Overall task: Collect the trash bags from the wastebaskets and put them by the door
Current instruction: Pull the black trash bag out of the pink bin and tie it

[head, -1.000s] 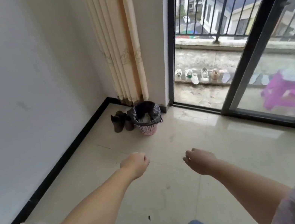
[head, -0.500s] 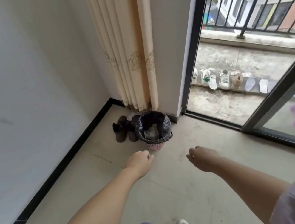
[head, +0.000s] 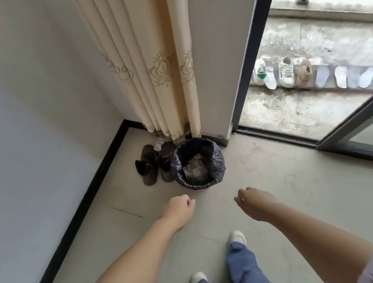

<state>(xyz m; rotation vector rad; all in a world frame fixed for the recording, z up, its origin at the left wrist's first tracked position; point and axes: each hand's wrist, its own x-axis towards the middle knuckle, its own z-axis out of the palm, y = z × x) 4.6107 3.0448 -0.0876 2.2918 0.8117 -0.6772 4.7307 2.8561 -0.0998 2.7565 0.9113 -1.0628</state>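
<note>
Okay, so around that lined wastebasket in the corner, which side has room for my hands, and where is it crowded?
The near and right sides of the wastebasket face bare floor toward the sliding door track. Its left is crowded by dark shoes, and the curtain hangs close behind. Both the left hand and right hand are empty.

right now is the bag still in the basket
Yes, in: the black bag lines the basket, its edge folded over the rim, trash inside. Neither hand touches it.
</note>
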